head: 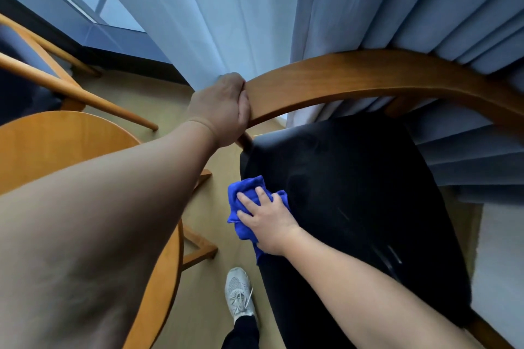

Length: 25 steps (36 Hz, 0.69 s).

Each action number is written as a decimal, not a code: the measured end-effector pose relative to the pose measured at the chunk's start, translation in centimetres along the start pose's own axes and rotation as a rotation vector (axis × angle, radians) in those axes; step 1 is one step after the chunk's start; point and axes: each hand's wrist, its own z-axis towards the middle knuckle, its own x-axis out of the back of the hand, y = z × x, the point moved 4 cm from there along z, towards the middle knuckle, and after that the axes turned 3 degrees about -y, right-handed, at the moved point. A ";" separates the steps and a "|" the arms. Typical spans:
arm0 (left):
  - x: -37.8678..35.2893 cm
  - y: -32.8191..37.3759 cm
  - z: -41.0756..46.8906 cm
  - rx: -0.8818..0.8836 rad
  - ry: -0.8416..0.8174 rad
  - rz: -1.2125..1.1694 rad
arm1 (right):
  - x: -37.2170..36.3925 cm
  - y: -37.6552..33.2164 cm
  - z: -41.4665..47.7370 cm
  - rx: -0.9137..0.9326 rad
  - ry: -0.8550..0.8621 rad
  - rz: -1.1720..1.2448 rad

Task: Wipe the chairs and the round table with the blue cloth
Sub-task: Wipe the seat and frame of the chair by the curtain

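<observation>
Blue cloth (243, 207) lay bunched at left edge of black chair seat (354, 193), right hand (268, 221) pressing it, fingers spread. Left hand (224, 110) gripped backrest rail (368, 71). Judged: seat mid-wipe; round table (56, 144), far chair (42, 71) probably left.

Seat (354, 193): at 3 o'clock.
Back rail (368, 71): beyond the seat, 1 o'clock.
My left hand (224, 108): grips the rail's end, 12 o'clock.
Cloth (243, 187): on the seat's 9 o'clock edge, under my right hand (266, 218).
Round table (56, 144): 9 o'clock, beneath my left forearm.
Second chair (71, 89): beyond the table, 10 o'clock.
Curtain (226, 8): behind the rail.
My shoe (238, 295): 6 o'clock, between table and seat.
</observation>
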 end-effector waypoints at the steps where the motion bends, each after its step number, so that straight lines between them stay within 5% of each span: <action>1: 0.0 0.0 0.0 0.000 -0.002 -0.002 | 0.2 0.3 -0.2 0.002 0.013 0.000; 14: 0.3 0.3 -0.2 -0.002 0.000 -0.031 | 1.9 9.9 -1.5 -0.019 0.383 0.054; 25: 0.5 0.5 -0.3 -0.010 0.019 -0.042 | 4.7 20.5 -3.1 -0.619 0.484 0.320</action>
